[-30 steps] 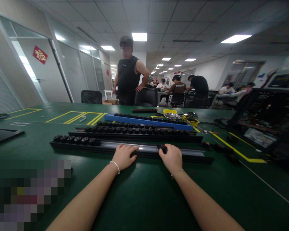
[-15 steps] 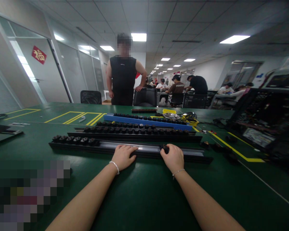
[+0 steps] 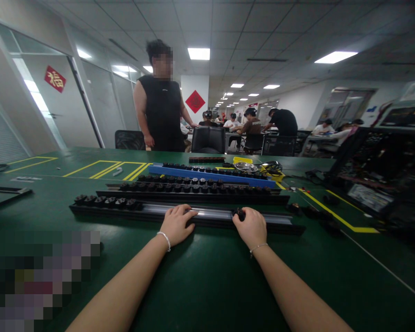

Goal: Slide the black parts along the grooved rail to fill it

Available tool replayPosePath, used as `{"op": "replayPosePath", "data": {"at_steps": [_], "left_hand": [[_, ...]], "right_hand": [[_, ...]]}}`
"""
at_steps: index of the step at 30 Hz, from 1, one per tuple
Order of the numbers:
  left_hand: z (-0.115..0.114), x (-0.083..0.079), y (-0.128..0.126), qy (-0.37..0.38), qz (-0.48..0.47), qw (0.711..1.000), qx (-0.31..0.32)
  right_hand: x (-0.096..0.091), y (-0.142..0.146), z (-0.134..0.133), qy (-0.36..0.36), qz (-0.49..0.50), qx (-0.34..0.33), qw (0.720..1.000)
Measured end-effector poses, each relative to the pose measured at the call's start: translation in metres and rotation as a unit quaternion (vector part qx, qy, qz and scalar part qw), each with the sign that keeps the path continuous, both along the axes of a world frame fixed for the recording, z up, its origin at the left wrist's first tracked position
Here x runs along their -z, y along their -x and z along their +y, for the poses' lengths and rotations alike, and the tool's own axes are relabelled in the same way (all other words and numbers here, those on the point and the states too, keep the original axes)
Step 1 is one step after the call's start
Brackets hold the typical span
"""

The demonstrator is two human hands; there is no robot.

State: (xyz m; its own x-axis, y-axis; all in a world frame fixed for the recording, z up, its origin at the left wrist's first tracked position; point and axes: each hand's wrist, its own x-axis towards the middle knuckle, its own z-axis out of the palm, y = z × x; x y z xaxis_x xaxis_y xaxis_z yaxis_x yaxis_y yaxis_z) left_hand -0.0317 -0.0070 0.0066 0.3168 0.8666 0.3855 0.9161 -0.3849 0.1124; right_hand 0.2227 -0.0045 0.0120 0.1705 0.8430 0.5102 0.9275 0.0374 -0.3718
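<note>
A long black rail [image 3: 207, 223] with a shiny metal channel lies across the green table in front of me. Several black round parts [image 3: 105, 202] sit in a row at its left end. My left hand [image 3: 175, 223] rests on the middle of the rail, fingers stretched out over the channel, holding nothing. Further right, my right hand [image 3: 251, 227] pinches a small black part [image 3: 240, 213] at the channel, mostly covered by the fingers. Behind lies another black rail [image 3: 193, 195] filled with a row of similar black parts.
A blue rail [image 3: 210, 176] with black parts lies farther back. Beyond it are a metal dish [image 3: 246, 167] and yellow trays [image 3: 242, 160]. Dark equipment [image 3: 370, 170] stands at the right. A person in a black sleeveless top [image 3: 162, 110] stands across the table; others sit farther off.
My right hand has shifted slightly to the right along the rail with the black part. My left hand stays in place. The standing person has moved left.
</note>
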Motion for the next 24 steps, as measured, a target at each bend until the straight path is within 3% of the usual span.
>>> {"op": "replayPosePath", "data": {"at_steps": [24], "left_hand": [[0.0012, 0.0017, 0.0025, -0.008, -0.001, 1.0, 0.012]], "right_hand": [[0.0002, -0.0097, 0.0016, 0.003, -0.005, 0.028, 1.0]]}}
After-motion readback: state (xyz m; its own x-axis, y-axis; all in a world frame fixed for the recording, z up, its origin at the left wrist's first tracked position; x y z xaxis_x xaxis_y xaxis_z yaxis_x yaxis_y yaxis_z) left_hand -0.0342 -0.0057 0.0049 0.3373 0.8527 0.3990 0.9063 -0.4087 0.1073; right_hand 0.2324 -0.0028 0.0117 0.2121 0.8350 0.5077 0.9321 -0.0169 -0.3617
